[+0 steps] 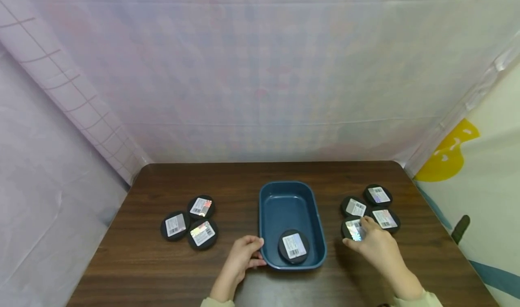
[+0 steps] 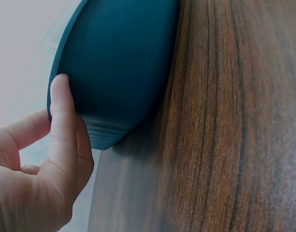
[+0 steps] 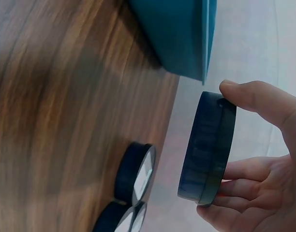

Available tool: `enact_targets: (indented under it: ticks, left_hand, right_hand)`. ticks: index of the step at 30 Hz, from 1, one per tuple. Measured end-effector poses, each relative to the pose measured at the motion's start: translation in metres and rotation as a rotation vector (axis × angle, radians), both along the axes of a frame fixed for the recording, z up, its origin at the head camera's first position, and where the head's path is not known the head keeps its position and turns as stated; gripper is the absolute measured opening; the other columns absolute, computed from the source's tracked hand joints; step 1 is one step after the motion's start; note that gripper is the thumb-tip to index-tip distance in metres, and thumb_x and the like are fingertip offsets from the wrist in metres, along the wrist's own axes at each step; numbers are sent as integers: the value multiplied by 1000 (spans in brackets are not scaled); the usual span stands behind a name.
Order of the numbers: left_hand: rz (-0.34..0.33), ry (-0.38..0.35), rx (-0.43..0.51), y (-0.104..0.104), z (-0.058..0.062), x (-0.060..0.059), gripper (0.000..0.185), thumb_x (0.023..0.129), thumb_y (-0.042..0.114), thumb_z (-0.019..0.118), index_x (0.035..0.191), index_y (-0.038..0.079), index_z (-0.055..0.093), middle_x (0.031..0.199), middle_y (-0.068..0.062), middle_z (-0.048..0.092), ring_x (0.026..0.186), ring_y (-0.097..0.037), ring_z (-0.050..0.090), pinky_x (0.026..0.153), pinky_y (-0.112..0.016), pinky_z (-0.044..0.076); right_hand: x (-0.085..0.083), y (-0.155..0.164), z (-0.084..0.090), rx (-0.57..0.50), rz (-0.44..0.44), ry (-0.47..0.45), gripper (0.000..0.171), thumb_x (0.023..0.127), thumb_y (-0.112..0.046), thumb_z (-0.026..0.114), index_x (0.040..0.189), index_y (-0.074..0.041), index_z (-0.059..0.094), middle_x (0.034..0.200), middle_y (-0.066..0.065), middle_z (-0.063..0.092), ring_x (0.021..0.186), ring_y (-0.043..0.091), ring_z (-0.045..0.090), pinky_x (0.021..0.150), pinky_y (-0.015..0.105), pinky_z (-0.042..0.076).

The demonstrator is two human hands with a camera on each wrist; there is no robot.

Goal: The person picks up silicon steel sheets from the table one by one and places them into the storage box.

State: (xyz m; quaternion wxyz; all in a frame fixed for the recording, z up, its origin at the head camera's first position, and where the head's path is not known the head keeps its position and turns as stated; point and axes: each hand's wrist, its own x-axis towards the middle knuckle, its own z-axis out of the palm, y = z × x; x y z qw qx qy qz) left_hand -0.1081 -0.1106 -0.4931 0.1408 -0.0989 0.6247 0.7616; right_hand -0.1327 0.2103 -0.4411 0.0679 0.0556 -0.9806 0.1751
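Note:
A blue rectangular tray [image 1: 286,214] lies on the wooden table, one flat round black container [image 1: 293,246] with a white label inside its near end. At the tray's near left corner, my left hand [image 1: 243,256] pinches the rim between thumb and fingers; the left wrist view shows the fingertips against the tray wall [image 2: 119,58]. Over on the right, my right hand [image 1: 378,244] grips another round black container [image 3: 207,147] by its edges, thumb on one side and fingers on the other. In the right wrist view it is raised off the table, apart from the tray.
Three more labelled black containers [image 1: 377,195] lie close together beside my right hand. Another three [image 1: 201,206] form a cluster on the left of the table [image 1: 134,262]. A pale curtain [image 1: 260,95] hangs behind the table's far edge.

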Motion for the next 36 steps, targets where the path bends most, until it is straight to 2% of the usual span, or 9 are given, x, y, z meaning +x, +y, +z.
enact_targets:
  ticks: [8, 14, 20, 26, 31, 36]
  left_hand:
    - [2, 1, -2, 0, 0, 1, 28, 92, 10, 54, 105, -15, 50, 73, -5, 50, 60, -12, 51, 56, -28, 57]
    - [1, 2, 0, 0, 0, 0, 27, 92, 10, 55, 104, -14, 51, 74, -5, 50, 61, -12, 52, 57, -28, 57]
    - [0, 6, 2, -1, 0, -1, 27, 91, 11, 56, 103, -13, 51, 73, -5, 50, 61, -13, 52, 56, -28, 57]
    - [-5, -2, 6, -1, -1, -1, 25, 91, 11, 56, 102, -12, 52, 73, -5, 50, 60, -12, 52, 56, -27, 57]
    - [-2, 1, 4, -2, -1, -1, 25, 92, 11, 55, 102, -12, 51, 73, -5, 50, 60, -12, 52, 56, -27, 57]
    - [-5, 1, 6, -2, 0, -1, 25, 92, 11, 55, 102, -12, 52, 72, -4, 50, 60, -12, 52, 56, -27, 57]
  right_hand:
    - [1, -18, 8, -12, 27, 43, 75, 66, -36, 80, 113, 17, 55, 118, 35, 52, 95, 54, 55, 75, 61, 48]
    - [-2, -30, 12, -27, 34, 48, 75, 64, -38, 80, 114, 13, 57, 119, 30, 55, 85, 54, 57, 70, 59, 49]
    - [-2, -40, 15, -40, 67, 62, 77, 64, -37, 81, 115, 15, 56, 119, 32, 54, 92, 52, 58, 73, 59, 50]
    - [5, -53, 12, -53, 119, 92, 76, 62, -36, 83, 114, 14, 57, 118, 31, 55, 90, 49, 60, 69, 56, 52]
    - [7, -66, 8, -63, 149, 90, 76, 61, -35, 84, 113, 13, 58, 118, 28, 57, 101, 45, 58, 77, 56, 51]
    - [6, -79, 3, -69, 170, 89, 76, 59, -34, 84, 114, 12, 58, 119, 26, 58, 105, 41, 58, 82, 53, 50]
